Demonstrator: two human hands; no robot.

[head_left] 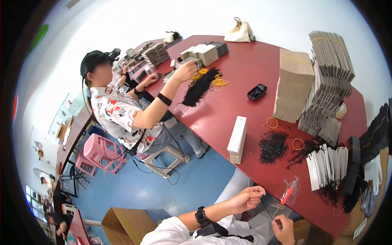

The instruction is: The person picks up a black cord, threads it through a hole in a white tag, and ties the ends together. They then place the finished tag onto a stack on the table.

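Note:
My left hand point(248, 198), a black watch on its wrist, is closed in a pinch at the near edge of the red table point(245, 69). My right hand point(284, 229) is lower and to the right, also pinched. A thin dark strand point(267, 212) runs between the two hands. Small grey pieces point(277, 206) lie just beyond it; what they are I cannot tell. A clear bag with a red item point(289, 191) lies on the table right by my hands.
A co-worker point(122, 110) on a pink stool point(104, 152) holds a bundle of black fibres point(200, 86). On the table: white box stack point(237, 139), pile of black bits point(272, 146), yellow rubber bands point(272, 122), brown card stack point(292, 85), grey cartons point(330, 57). A cardboard box point(122, 222) stands on the floor.

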